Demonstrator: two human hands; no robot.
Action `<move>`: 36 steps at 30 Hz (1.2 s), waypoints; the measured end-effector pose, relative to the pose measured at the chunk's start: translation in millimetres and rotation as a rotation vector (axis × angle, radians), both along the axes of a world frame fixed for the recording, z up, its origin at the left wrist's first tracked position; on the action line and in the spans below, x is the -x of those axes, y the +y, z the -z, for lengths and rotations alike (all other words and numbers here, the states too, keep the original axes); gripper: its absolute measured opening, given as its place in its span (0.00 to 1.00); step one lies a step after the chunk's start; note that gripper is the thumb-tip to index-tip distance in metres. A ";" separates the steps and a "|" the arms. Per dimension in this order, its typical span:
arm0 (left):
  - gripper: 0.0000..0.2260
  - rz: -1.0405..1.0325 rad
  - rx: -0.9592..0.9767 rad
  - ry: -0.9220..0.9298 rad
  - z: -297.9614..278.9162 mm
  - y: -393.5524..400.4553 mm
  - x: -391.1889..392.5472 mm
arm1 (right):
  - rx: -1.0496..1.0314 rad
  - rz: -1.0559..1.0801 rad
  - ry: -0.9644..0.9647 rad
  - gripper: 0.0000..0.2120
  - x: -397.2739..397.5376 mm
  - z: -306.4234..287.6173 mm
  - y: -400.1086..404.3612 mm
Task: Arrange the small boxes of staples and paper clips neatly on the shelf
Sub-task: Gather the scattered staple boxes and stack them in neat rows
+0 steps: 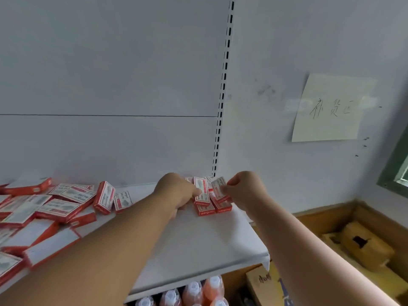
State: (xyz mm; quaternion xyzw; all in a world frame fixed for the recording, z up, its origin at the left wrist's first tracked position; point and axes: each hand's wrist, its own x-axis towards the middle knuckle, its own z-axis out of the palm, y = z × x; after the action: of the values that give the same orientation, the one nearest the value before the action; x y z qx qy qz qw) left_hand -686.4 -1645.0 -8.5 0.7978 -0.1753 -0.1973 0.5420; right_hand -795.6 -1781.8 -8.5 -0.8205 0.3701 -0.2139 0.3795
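**Stacking the corner pile**

At the back right corner of the shelf (198,244), both hands work at a small cluster of boxes. The right hand (245,191) pinches one small red-and-white box (218,188) between thumb and curled fingers, holding it tilted just above the corner stack (212,206). The left hand (178,191) has its fingers curled down against the left side of another box (201,192) in that stack; whether it grips or merely steadies it is hard to tell, as the knuckles hide the fingertips.

These boxes look light, stiff cardboard with smooth printed faces, likely to slide on each other and on the painted metal. Taking them by the narrow long edges, as the right hand does, should give the surest hold and let each be squared against its neighbour.

Further left, well apart from the hands, a loose heap of boxes (55,208) lies jumbled. Below the shelf stand capped bottles (194,290); a paper note (331,109) hangs on the wall.
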 end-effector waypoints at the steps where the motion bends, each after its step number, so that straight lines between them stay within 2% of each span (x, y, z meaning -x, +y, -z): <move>1: 0.05 -0.009 -0.024 -0.011 -1.4 -4.0 -1.6 | 0.013 -0.011 0.005 0.07 -4.7 -0.3 -5.3; 5: 0.05 -0.098 -0.026 -0.028 -15.5 -18.8 -17.1 | -0.035 -0.058 -0.110 0.09 -31.2 -11.8 -28.2; 11: 0.03 -0.247 -0.106 0.047 -4.4 -39.8 -23.5 | 0.069 -0.199 0.123 0.09 -67.9 -0.8 -42.7; 14: 0.05 -0.309 -0.165 0.023 0.9 -44.6 -27.4 | 0.202 -0.235 0.181 0.11 -76.1 3.4 -49.7; 18: 0.09 -0.415 -0.333 -0.227 -2.5 -45.6 -23.0 | 0.348 -0.299 0.180 0.15 -72.9 -3.7 -51.4; 22: 0.06 -0.411 -0.392 -0.436 -11.5 -35.1 -7.7 | 0.412 -0.384 -0.003 0.12 -68.8 -20.1 -32.8; 29: 0.03 -0.535 -0.505 -0.616 -26.2 71.4 8.1 | 0.429 -0.649 -0.187 0.08 -85.1 -45.4 67.8; 36: 0.02 -0.565 -0.552 -0.664 -18.8 204.9 2.3 | 0.421 -0.737 -0.180 0.05 -115.5 -38.9 195.2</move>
State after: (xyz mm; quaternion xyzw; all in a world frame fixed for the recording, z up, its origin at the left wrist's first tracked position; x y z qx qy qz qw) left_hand -688.6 -1440.0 10.3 0.9471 -0.0571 0.1817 0.2584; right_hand -680.2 -1586.6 30.4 -0.9354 -0.0338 -0.2056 0.2856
